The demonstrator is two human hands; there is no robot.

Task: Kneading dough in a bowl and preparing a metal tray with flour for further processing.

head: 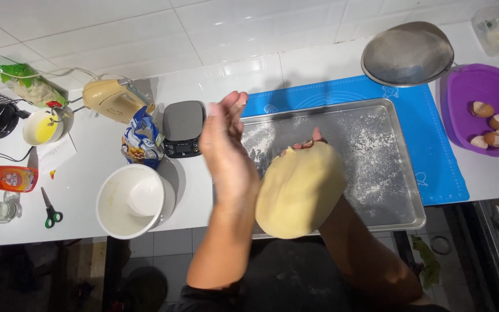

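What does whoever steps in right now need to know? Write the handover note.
Right hand: under the dough, holding it above the tray; only the fingers show.
Left hand: open, raised beside the dough, holding nothing.
Tray: dusted with flour, on the blue mat.
Done: dough is in one smooth ball; eggshells lie in the purple tub.
Left: dough not yet on the tray.
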